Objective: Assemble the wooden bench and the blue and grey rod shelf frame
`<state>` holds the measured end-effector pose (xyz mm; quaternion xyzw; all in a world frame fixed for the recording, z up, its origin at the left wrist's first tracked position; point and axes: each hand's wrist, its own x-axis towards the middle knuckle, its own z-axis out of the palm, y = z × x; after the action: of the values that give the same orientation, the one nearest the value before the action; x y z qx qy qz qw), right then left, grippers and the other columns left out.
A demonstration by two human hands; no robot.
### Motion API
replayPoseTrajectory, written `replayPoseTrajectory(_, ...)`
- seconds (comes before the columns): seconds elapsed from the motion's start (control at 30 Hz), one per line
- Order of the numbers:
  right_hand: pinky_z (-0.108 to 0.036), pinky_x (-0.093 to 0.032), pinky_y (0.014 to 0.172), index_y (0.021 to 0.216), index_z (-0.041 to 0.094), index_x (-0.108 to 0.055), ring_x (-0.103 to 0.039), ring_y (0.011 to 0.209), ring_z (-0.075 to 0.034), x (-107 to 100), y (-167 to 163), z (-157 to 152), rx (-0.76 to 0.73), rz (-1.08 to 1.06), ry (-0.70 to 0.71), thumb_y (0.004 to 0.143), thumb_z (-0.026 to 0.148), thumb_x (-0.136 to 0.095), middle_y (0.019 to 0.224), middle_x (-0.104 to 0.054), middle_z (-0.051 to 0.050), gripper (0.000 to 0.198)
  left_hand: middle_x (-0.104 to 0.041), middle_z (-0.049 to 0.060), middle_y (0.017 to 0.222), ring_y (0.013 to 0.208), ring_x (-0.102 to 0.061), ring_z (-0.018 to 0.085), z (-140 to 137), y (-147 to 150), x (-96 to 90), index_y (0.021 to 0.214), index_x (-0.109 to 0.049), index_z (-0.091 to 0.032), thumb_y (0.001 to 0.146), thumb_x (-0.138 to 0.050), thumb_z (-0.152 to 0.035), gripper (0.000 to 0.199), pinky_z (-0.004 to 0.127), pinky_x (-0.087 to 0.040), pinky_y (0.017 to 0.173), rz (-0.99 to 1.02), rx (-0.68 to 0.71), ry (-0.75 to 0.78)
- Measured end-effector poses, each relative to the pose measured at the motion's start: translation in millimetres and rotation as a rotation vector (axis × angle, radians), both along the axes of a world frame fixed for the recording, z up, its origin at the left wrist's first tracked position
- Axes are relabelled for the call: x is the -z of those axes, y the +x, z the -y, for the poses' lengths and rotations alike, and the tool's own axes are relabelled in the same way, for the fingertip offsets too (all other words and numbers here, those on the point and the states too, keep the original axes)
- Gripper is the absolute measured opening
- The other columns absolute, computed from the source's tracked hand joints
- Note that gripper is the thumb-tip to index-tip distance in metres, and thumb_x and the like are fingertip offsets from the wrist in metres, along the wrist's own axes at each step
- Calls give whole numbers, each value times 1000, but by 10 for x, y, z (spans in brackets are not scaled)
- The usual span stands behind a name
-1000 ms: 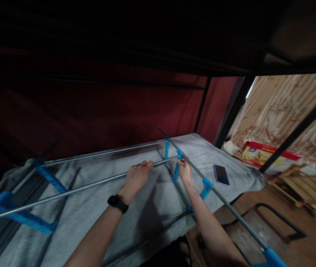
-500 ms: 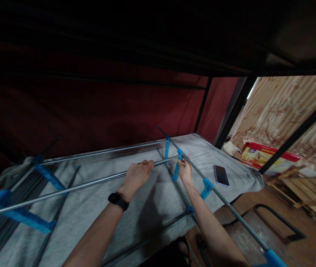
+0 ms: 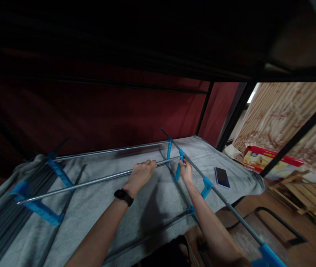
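My left hand, a black band on its wrist, is closed over a long silver metal tube from above. That tube runs left to right, its left end at a blue plastic bracket. Its right end meets a blue plastic connector on a slanting metal pole. My right hand is closed at this connector, its fingers partly hidden behind it. Farther back, a second tube joins two other blue pieces. A third blue bracket sits on the slanting pole, nearer me.
A grey blanket lies under the frame. Several dark tubes rest at the left. A phone lies to the right. Black metal posts and a low overhead structure surround the bed. A red box and wooden slats stand beyond.
The view has shifted a little, so the left brackets appear farther right. The tube's left end now juts out less past its bracket. Both hands keep their holds.
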<state>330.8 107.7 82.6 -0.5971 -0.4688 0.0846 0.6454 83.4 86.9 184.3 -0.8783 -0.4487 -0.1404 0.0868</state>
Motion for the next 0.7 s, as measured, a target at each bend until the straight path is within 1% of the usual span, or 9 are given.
replayPoseTrajectory(0.07,-40,-49,94,100,16,-66,-63,96,-24,-13,7,12,-5,12,-20,82,50,-50,102,-69,-11,42,-70,6,105,89,-69,21,28,-27,22,129,-57,-24,103,-36,-33,35,33,-46,75,21,6,24)
replayPoseTrajectory(0.13,-40,-50,92,99,17,-67,-64,94,-25,-23,21,30,-1,15,-54,81,50,-51,101,-70,-11,42,-68,7,109,97,-66,22,71,-82,39,138,-52,-25,101,-43,-31,39,34,-45,85,31,3,52)
replayPoseTrajectory(0.2,-42,-50,90,97,18,-68,-65,92,-26,-26,47,48,0,12,-80,79,50,-53,97,-71,-10,40,-66,8,112,102,-64,22,128,-171,38,143,-48,-25,99,-47,-29,44,36,-43,92,25,0,66)
replayPoseTrajectory(0.3,-44,-51,89,96,18,-68,-65,91,-28,-6,106,59,-8,14,-114,78,50,-55,92,-71,-10,39,-63,8,120,110,-59,23,217,-362,-20,147,-43,-28,98,-50,-29,50,39,-40,99,25,-9,78)
replayPoseTrajectory(0.37,-44,-52,87,102,15,-68,-65,91,-29,36,131,74,-13,24,-133,78,49,-55,96,-70,-14,44,-61,9,127,116,-56,24,264,-517,-102,149,-41,-29,97,-51,-32,52,41,-37,103,37,-24,83)
replayPoseTrajectory(0.43,-44,-53,86,118,13,-64,-65,94,-29,112,114,132,-14,34,-140,78,48,-54,108,-67,-18,53,-59,10,131,119,-54,25,299,-681,-226,148,-42,-28,98,-50,-36,52,42,-37,104,49,-52,77)
replayPoseTrajectory(0.53,-47,-54,89,141,15,-49,-63,103,-29,284,-43,342,27,54,-126,79,44,-56,124,-58,-19,69,-58,13,134,122,-53,27,321,-931,-492,145,-47,-24,98,-47,-37,49,44,-38,104,45,-124,62)
replayPoseTrajectory(0.6,-48,-54,91,145,19,-45,-62,106,-28,408,-236,543,5,75,-134,82,43,-55,127,-56,-17,69,-59,13,132,122,-54,28,307,-1115,-705,142,-51,-22,97,-49,-36,47,45,-39,104,30,-200,31)
replayPoseTrajectory(0.7,-45,-57,88,140,22,-52,-64,104,-26,514,-585,848,-159,126,-138,88,39,-48,127,-55,-16,54,-61,13,132,123,-55,30,240,-1487,-982,139,-56,-23,96,-51,-37,46,47,-39,106,34,-343,-54)
